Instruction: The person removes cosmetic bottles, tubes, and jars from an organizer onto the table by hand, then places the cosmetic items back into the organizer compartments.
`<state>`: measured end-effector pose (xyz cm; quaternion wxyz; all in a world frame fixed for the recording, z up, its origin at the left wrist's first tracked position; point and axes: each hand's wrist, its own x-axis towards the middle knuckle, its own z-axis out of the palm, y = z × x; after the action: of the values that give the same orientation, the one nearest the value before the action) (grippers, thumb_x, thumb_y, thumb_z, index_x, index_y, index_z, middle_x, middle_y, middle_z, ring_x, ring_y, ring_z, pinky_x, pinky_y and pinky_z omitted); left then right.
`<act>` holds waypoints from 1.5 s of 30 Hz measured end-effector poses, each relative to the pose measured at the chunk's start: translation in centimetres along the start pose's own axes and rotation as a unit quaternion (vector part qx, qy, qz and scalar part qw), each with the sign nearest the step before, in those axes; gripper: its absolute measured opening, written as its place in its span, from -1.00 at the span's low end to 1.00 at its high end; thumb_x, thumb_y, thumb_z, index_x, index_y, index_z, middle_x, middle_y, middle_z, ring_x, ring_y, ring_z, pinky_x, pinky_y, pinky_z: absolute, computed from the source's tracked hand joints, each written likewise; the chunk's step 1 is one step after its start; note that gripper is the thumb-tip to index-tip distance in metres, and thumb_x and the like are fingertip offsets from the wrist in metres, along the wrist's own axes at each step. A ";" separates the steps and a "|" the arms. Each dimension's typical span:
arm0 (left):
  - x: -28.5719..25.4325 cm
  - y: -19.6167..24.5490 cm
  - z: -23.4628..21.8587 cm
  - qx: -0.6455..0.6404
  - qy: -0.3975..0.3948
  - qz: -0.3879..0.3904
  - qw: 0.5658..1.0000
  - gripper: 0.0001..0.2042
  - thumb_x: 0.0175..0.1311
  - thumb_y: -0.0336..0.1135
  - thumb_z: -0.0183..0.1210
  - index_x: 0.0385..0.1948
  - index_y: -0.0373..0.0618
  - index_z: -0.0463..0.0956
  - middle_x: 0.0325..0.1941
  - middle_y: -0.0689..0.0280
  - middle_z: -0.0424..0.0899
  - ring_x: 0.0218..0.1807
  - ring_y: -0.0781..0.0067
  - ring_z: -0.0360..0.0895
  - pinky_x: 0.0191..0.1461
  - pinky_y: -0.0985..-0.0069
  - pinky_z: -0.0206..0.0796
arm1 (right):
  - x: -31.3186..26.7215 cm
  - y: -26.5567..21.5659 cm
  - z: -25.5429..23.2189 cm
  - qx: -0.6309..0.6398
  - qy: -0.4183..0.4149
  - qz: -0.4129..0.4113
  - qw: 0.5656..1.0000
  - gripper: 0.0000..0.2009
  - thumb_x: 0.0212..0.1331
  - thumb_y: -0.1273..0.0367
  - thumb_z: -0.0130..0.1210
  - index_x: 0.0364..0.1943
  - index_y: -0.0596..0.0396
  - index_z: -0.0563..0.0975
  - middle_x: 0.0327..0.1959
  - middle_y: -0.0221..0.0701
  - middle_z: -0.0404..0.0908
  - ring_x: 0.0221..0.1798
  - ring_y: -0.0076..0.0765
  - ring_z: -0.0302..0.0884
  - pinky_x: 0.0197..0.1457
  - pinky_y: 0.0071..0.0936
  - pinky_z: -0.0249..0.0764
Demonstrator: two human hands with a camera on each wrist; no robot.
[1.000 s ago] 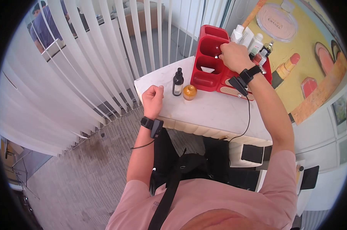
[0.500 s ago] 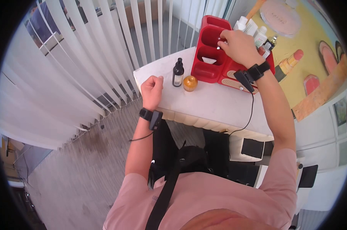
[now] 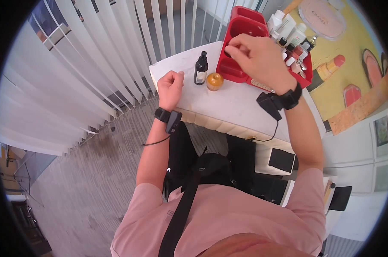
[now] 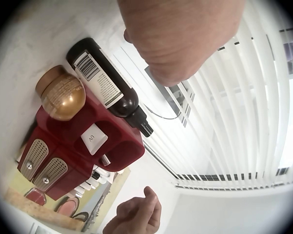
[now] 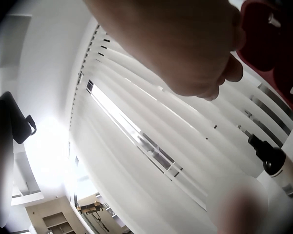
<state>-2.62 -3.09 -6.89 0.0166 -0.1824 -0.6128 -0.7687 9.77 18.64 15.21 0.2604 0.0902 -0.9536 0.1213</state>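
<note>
My right hand (image 3: pixel 262 62) hovers over the near compartments of a red cosmetics organizer (image 3: pixel 231 70), its fingers loosely curled with nothing visible between them. In the left wrist view, a small silver-ended item (image 4: pixel 105 160) stands in one compartment beside a white tube (image 4: pixel 94 139) marked UV. At the table's left edge, my left hand (image 3: pixel 170 91) rests with loosely curled fingers and holds nothing. To its right stands a black spray bottle (image 3: pixel 201 70) with a pale label, and next to that a round golden bottle (image 3: pixel 214 81), brown cap downward.
Several white bottles and small cosmetics (image 3: pixel 296 36) crowd the organizer's right side. White vertical blinds (image 3: pixel 87 64) hang beyond the table's left edge. A painted board (image 3: pixel 331 77) leans behind on the right. A cable (image 3: pixel 273 132) trails from the right wrist over the table (image 3: pixel 241 105).
My right hand has come back toward me from the compartment, and the small silver item no longer shows at its fingers. The head view has tilted; my left hand stays in place.
</note>
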 end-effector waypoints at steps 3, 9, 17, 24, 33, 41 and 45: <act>0.0 0.0 -0.1 -0.012 -0.004 -0.008 1.000 -0.66 0.51 -0.29 0.26 -0.56 -0.10 0.47 -0.56 0.54 0.50 -0.49 0.80 0.28 -0.41 0.64 0.14 | 0.2 -0.9 2.2 0.024 -0.034 0.038 0.998 -0.69 0.29 0.09 0.30 -0.14 0.03 0.74 -0.51 -0.38 0.74 -0.38 -0.17 0.76 -0.26 -0.23 0.62; 0.0 0.2 -0.1 -0.012 -0.009 -0.006 1.000 -0.67 0.51 -0.29 0.26 -0.55 -0.09 0.48 -0.55 0.55 0.50 -0.48 0.80 0.28 -0.41 0.65 0.14 | 1.9 -0.8 7.0 -0.020 -0.055 0.038 0.998 -0.41 0.15 -0.08 0.38 0.05 0.14 0.70 -0.44 -0.36 0.74 -0.37 -0.21 0.73 -0.25 -0.25 0.59; -0.1 0.4 -0.4 -0.013 -0.018 -0.028 0.999 -0.66 0.53 -0.28 0.23 -0.56 -0.09 0.47 -0.53 0.52 0.51 -0.43 0.76 0.32 -0.31 0.64 0.16 | 2.7 -1.1 8.5 -0.016 -0.135 0.088 0.987 -0.50 0.13 -0.02 0.36 -0.11 0.16 0.72 -0.25 -0.13 0.80 -0.14 0.01 0.79 -0.07 -0.08 0.67; 0.0 -0.3 -0.3 -0.027 -0.016 -0.005 0.999 -0.66 0.53 -0.29 0.24 -0.55 -0.10 0.47 -0.54 0.53 0.50 -0.46 0.78 0.29 -0.38 0.65 0.14 | 2.9 -0.5 9.4 -0.020 -0.114 0.068 0.991 -0.61 0.17 0.08 0.35 -0.13 0.11 0.72 -0.30 -0.22 0.79 -0.17 -0.01 0.77 -0.10 -0.10 0.65; 0.0 -0.3 -0.3 -0.037 -0.017 -0.010 0.999 -0.66 0.53 -0.30 0.24 -0.56 -0.09 0.47 -0.54 0.54 0.49 -0.45 0.79 0.29 -0.37 0.64 0.12 | 3.2 0.0 10.0 0.024 -0.141 0.086 0.986 -0.71 0.07 0.20 0.34 -0.33 0.19 0.70 -0.37 -0.07 0.75 -0.21 0.14 0.76 -0.10 -0.01 0.67; 0.0 -0.2 -0.4 -0.026 -0.017 -0.004 1.000 -0.67 0.53 -0.31 0.24 -0.55 -0.10 0.47 -0.54 0.55 0.48 -0.46 0.79 0.28 -0.38 0.64 0.11 | 2.4 -0.2 6.2 0.056 -0.090 0.035 0.994 -0.65 0.15 0.18 0.35 -0.18 0.21 0.71 -0.43 -0.17 0.73 -0.36 -0.11 0.74 -0.18 -0.29 0.64; -0.2 0.2 -0.3 -0.017 -0.019 -0.014 1.000 -0.67 0.53 -0.30 0.24 -0.55 -0.11 0.47 -0.55 0.55 0.49 -0.46 0.79 0.28 -0.37 0.65 0.12 | 2.3 -0.9 -1.8 0.104 -0.008 0.060 0.993 -0.68 0.18 0.19 0.35 -0.17 0.18 0.72 -0.40 -0.18 0.76 -0.32 -0.07 0.76 -0.19 -0.26 0.64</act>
<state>-2.51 -3.49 -6.84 -0.0088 -0.1886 -0.6024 -0.7756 8.88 18.01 18.10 0.2339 0.0600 -0.9417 0.2344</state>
